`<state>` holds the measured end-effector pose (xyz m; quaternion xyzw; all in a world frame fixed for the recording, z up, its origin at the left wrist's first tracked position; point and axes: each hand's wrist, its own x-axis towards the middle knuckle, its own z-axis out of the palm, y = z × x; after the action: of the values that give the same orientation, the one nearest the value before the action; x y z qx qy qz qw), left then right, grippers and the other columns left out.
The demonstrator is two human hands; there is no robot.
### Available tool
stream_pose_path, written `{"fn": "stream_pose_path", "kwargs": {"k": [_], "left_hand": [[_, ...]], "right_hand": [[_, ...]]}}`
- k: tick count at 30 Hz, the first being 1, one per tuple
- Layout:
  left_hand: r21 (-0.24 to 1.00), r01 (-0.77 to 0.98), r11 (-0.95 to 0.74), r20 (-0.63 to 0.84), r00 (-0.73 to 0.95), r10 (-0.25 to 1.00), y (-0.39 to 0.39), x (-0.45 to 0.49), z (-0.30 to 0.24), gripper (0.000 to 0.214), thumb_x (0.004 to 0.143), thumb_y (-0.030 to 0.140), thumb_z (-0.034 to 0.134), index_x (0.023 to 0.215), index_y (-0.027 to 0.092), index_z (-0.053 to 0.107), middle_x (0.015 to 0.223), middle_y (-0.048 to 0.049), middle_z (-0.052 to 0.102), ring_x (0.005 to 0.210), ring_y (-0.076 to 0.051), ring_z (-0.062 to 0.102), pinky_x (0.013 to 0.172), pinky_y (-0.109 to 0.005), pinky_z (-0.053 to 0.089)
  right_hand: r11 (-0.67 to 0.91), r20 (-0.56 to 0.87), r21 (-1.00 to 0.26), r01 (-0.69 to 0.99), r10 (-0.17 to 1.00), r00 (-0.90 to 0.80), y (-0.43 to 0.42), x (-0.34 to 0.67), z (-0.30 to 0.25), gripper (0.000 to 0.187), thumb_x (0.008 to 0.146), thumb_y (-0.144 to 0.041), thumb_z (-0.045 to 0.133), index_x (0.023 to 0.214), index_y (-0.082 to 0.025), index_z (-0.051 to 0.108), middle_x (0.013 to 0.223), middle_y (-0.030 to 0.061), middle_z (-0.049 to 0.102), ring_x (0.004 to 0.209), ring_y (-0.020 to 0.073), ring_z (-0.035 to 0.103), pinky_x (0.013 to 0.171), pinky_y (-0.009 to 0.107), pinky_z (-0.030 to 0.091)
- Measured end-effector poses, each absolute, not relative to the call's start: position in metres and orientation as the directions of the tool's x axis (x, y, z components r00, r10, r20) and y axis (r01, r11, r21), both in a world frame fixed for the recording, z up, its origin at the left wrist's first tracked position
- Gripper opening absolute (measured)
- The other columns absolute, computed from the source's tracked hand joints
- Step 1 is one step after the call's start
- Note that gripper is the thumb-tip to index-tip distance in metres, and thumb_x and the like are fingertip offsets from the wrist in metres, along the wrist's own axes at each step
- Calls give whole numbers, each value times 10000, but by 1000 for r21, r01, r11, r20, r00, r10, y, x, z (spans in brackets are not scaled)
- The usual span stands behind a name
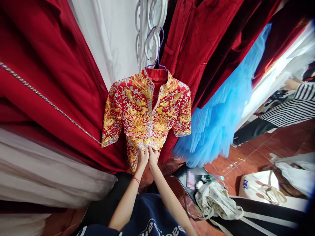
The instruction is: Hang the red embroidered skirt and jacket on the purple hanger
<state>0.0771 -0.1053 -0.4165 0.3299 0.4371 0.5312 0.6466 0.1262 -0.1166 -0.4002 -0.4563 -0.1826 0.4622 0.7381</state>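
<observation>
A small red jacket (pixel 147 111) with gold and silver embroidery hangs in front of me on a purple hanger (pixel 159 49), hooked on a white scrolled metal frame (pixel 147 29). My left hand (pixel 143 157) and my right hand (pixel 153 156) are side by side at the bottom of its front opening. Both pinch the hem edges together where the two front panels meet. A red string sits on my left wrist.
Dark red garments hang left and right, with a white curtain (pixel 108 36) behind and a blue tulle skirt (pixel 221 124) to the right. White fabric lies at lower left. A person in a striped top (pixel 292 108) stands at right. Bags (pixel 216 200) and a bottle lie on the tiled floor.
</observation>
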Motion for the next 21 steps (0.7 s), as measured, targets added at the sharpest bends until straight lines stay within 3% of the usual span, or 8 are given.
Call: {"fn": "stream_pose_path", "kwargs": {"k": [3, 6, 12, 17, 21], "left_hand": [[954, -282, 100, -131, -94, 987, -105, 77, -415, 190, 716, 162, 681, 889, 234, 651, 1081, -99, 719, 1307, -256, 536, 1072, -351, 435], [983, -184, 30, -60, -161, 985, -103, 76, -414, 138, 727, 210, 706, 863, 217, 682, 1064, -120, 734, 1244, -273, 594, 1079, -379, 438], [994, -88, -68, 48, -218, 975, -84, 70, -412, 383, 662, 327, 788, 994, 159, 696, 1159, -166, 721, 1207, -305, 628, 1064, -435, 463], [985, -32, -170, 152, -319, 936, -74, 62, -412, 481, 729, 362, 747, 1152, 150, 661, 1249, -161, 691, 1180, -284, 652, 1062, -432, 476], [982, 11, -189, 179, -377, 909, -73, 53, -406, 508, 733, 363, 765, 1174, 132, 662, 1232, -185, 696, 1235, -318, 617, 1032, -411, 505]], "right_hand": [[167, -151, -828, -536, 853, 499, -116, 126, -402, 275, 647, -379, 808, 730, -162, 661, 742, 27, 718, 750, 152, 650, 750, 273, 531], [151, -174, -811, -565, 861, 479, -113, 128, -403, 304, 631, -396, 821, 749, -161, 668, 727, 24, 717, 707, 146, 648, 700, 265, 531], [77, -240, -785, -614, 876, 417, -100, 137, -399, 340, 616, -436, 842, 711, -163, 664, 607, 24, 685, 533, 130, 618, 494, 227, 450], [46, -277, -772, -634, 873, 400, -103, 140, -395, 361, 587, -429, 865, 731, -160, 672, 692, 62, 737, 502, 126, 634, 450, 214, 411], [48, -289, -763, -645, 867, 406, -105, 137, -397, 375, 568, -426, 880, 719, -164, 659, 657, 43, 729, 464, 116, 612, 444, 214, 406]]}}
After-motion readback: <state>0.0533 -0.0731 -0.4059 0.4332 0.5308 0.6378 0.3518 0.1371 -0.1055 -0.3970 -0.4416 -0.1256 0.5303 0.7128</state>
